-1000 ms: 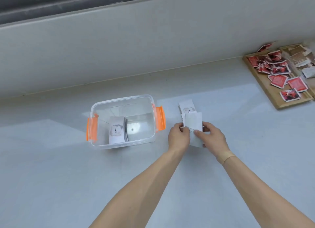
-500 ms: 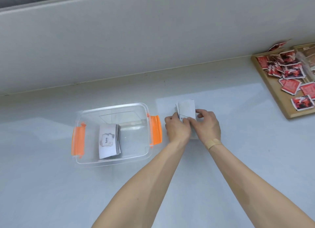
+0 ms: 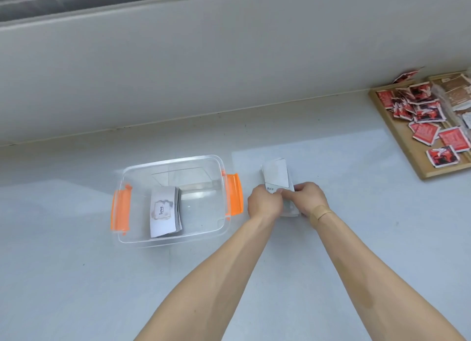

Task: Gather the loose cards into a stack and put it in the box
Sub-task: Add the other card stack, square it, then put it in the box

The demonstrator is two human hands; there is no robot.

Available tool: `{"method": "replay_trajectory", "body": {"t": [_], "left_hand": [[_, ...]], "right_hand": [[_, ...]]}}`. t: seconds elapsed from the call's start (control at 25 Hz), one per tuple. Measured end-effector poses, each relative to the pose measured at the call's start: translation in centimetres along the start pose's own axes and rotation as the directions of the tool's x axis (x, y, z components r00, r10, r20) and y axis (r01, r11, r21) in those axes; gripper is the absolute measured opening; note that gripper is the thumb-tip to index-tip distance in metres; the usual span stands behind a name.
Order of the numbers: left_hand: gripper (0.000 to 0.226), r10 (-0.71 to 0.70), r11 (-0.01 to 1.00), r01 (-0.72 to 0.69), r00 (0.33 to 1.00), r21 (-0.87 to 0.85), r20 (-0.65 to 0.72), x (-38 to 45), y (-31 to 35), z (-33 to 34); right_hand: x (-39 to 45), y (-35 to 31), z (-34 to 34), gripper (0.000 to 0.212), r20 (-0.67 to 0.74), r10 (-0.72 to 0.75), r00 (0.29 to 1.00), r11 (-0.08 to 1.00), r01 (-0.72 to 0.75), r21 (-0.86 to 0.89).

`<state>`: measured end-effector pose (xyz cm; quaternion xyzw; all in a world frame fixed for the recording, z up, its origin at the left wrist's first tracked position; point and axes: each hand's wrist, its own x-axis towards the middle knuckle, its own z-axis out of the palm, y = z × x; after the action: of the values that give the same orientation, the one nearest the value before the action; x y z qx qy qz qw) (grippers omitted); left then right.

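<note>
the loose cards (image 3: 276, 175) lie in a small white pile on the pale surface (image 3: 76, 277), just to the right of the box (image 3: 173, 240), their far ends fanned slightly and not yet squared. the left hand (image 3: 265, 203) and the right hand (image 3: 307, 199) meet over the near end of the pile, fingers curled and pinching the cards from either side — both hands closed on the pile, thumbs nearly touching. whether the pile has left the surface cannot be told.

the box is clear plastic with an orange latch (image 3: 233, 194) on its right end and another on its left, open at the top with no lid in sight. one stack of cards (image 3: 164, 208) already leans inside its left half, the top face printed with the word "love". so part of the job looks done: what seems left is to square this pile, lift it and set it in the box.

room is generous. the right half of the box is free, and the short path leftward crosses only the orange latch and the rim. the surface in front is open; behind runs a low wall. well apart to the far right, a wooden tray (image 3: 418, 170) holds red sachets (image 3: 424, 133) — clear of the hands' route.
</note>
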<state>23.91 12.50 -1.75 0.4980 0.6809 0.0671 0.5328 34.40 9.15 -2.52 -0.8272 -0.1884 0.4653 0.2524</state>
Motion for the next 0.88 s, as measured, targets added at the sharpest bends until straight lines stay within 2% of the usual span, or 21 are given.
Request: {"method": "replay_trajectory", "body": {"t": [0.08, 0.2, 0.28, 0.4, 0.48, 0.6, 0.72, 0.88], "left_hand": [[0.025, -0.022, 0.996, 0.027, 0.998, -0.083, 0.056, -1.2, -1.2, -0.6], [0.034, -0.012, 0.972, 0.042, 0.992, -0.232, 0.129, -3.6, -3.2, -1.2], [0.035, 0.019, 0.974, 0.021, 0.984, -0.224, 0.174, -5.6, -4.8, -1.8], [0.031, 0.026, 0.998, -0.012, 0.978, -0.066, 0.209, -7.6, -8.2, -3.1], [0.035, 0.062, 0.997, -0.069, 0.984, 0.033, 0.169, -8.8, -10.9, -4.6], [0.075, 0.236, 0.957, -0.249, 0.967, 0.150, 0.100, -10.4, -15.1, -6.8], [0.087, 0.386, 0.850, -0.400, 0.916, 0.344, 0.111, -11.8, -18.4, -8.7], [0.082, 0.527, 0.663, -0.526, 0.833, 0.533, 0.166, -12.9, -22.0, -11.3]], "right_hand": [[-1.5, 1.2, 0.1, 0.032, 0.059, 0.025, 0.998, 0.997, -0.029, 0.075], [-4.2, 3.1, 0.8, 0.024, 0.017, -0.041, 0.999, 0.993, 0.039, 0.110], [-6.4, 4.3, 1.3, 0.021, 0.002, -0.084, 0.996, 0.990, 0.084, 0.110], [-9.2, 6.4, 1.6, 0.025, -0.010, -0.136, 0.991, 0.990, 0.136, -0.035], [-10.9, 7.6, 2.0, 0.029, 0.022, -0.202, 0.979, 0.962, 0.202, -0.182], [-13.2, 8.6, 3.2, 0.035, 0.089, -0.297, 0.951, 0.873, 0.308, -0.378], [-15.1, 9.3, 4.9, 0.034, 0.170, -0.429, 0.887, 0.727, 0.451, -0.519], [-17.6, 10.3, 7.8, 0.031, 0.302, -0.588, 0.750, 0.481, 0.624, -0.616]]}}
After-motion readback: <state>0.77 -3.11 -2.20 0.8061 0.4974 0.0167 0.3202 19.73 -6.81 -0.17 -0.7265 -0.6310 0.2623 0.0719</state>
